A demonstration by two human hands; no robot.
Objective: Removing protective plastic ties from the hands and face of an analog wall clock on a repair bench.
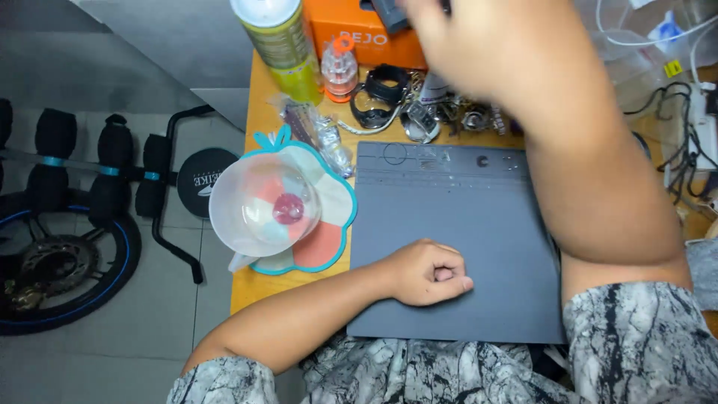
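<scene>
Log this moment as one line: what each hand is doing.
left hand: fisted, resting on grey mat | right hand: blurred, raised over orange box, dark object at fingers, grip unclear

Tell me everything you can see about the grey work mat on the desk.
The grey mat is a flat, roughly square sheet, matte and rubbery-looking, lying on the wooden desk. Along its far edge run shallow moulded recesses, a circle outline and a few small parts. Its middle is bare. The left hand rests on it in a loose fist near the front edge, and the right forearm crosses above its right side. Its front edge reaches the person's lap. A teal-edged coaster lies beside its left edge.
</scene>
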